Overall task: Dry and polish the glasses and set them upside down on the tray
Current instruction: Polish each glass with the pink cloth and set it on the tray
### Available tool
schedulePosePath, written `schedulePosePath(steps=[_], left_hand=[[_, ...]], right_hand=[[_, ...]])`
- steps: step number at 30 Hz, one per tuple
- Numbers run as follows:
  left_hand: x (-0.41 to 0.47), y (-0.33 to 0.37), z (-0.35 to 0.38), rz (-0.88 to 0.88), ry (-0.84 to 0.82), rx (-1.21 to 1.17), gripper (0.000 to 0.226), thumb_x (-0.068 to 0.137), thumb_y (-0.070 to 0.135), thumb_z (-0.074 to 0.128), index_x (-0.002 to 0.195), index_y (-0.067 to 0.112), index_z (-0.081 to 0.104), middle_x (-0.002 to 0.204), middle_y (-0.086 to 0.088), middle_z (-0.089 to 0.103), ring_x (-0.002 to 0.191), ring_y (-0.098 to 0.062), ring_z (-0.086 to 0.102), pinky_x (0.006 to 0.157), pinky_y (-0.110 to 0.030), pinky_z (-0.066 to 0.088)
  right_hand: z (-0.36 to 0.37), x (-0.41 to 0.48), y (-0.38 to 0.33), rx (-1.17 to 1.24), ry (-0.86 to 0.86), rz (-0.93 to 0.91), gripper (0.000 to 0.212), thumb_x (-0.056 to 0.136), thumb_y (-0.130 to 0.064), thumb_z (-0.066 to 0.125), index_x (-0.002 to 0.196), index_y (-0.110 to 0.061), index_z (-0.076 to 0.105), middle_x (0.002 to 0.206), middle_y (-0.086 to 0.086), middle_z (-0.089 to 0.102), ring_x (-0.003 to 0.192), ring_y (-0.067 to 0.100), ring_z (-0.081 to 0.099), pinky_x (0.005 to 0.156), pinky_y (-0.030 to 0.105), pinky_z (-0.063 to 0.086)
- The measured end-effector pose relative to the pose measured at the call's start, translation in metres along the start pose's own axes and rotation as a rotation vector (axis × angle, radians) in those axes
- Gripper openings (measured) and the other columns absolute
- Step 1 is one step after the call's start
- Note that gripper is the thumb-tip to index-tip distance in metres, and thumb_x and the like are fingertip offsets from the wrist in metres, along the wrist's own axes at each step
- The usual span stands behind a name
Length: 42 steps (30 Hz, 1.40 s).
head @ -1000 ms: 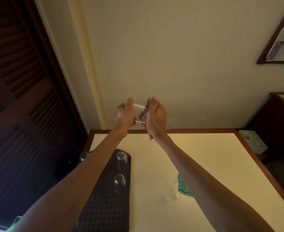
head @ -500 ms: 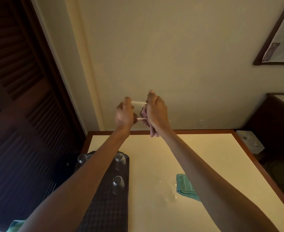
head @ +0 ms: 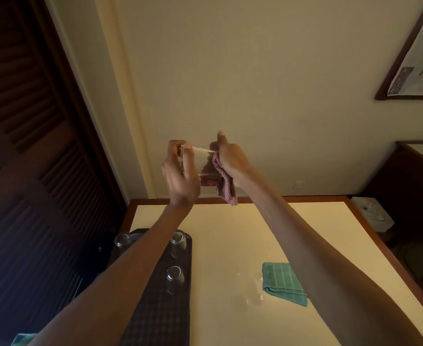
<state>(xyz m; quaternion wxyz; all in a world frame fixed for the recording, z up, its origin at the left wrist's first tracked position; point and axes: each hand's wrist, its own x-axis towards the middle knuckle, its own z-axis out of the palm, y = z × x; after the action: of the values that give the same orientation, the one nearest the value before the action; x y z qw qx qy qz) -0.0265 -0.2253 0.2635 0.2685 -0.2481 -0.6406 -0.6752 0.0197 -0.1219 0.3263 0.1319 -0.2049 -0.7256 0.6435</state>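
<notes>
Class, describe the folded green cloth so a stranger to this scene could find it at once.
Start at the cream table with its brown rim. Right of the dark tray, the green cloth lies folded flat. Unlike the pink cloth held in the right hand, it is pale-striped and no hand holds it.

Cream table (head: 233, 236), wood rim. Dark tray (head: 155, 320) along left edge. Folded green cloth (head: 281, 283) right of centre.
</notes>
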Motion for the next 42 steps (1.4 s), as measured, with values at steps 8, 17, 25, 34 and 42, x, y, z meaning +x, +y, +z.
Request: schedulePosePath(steps=[8,17,25,34,42], left_hand=[[0.009,0.009,0.003,-0.622,-0.127,0.011,0.041,0.097,0.043,0.039,0.079,0.012,0.057,0.065,-0.011,0.054,0.058,-0.021,0.051,0.055,-0.032,0.044],[0.006,-0.014,-0.007,0.246,-0.231,0.174,0.023,0.104,0.019,0.046,0.093,0.004,0.060,0.069,0.002,0.054,0.055,-0.013,0.051,0.052,-0.024,0.037],[-0.009,-0.022,0.011,-0.575,-0.223,0.177,0.040,0.092,0.049,0.039,0.085,0.014,0.057,0.072,-0.007,0.058,0.065,-0.020,0.060,0.060,-0.036,0.053],[-0.066,-0.069,-0.012,-0.421,-0.476,0.525,0.041,0.100,0.051,0.059,0.121,0.016,0.052,0.110,0.003,0.061,0.095,-0.012,0.060,0.075,-0.026,0.048],[-0.138,-0.117,-0.015,-0.531,-0.940,0.792,0.057,0.094,0.048,0.070,0.134,0.015,0.047,0.134,-0.011,0.059,0.119,-0.030,0.061,0.095,-0.041,0.050]], right_hand=[[0.002,0.007,0.017,-0.299,0.084,-0.193,0.066,0.105,-0.051,0.022,0.086,-0.003,0.063,0.071,0.008,0.066,0.062,0.024,0.067,0.048,0.027,0.051],[-0.007,0.012,0.036,0.165,-0.136,0.338,0.040,0.105,-0.037,0.037,0.091,-0.008,0.059,0.070,0.010,0.061,0.065,0.025,0.062,0.074,0.035,0.053],[0.004,0.009,0.072,-0.030,0.112,-0.165,0.054,0.107,-0.039,0.029,0.083,0.000,0.057,0.069,0.021,0.065,0.060,0.030,0.067,0.060,0.040,0.058],[-0.037,0.004,0.159,-0.309,0.105,0.014,0.052,0.105,-0.041,0.034,0.076,-0.007,0.059,0.066,0.006,0.068,0.068,0.017,0.066,0.066,0.035,0.047],[-0.061,-0.004,0.253,-0.298,0.035,0.393,0.079,0.086,-0.069,0.032,0.106,0.003,0.056,0.068,0.007,0.064,0.064,0.017,0.065,0.077,0.039,0.056]])
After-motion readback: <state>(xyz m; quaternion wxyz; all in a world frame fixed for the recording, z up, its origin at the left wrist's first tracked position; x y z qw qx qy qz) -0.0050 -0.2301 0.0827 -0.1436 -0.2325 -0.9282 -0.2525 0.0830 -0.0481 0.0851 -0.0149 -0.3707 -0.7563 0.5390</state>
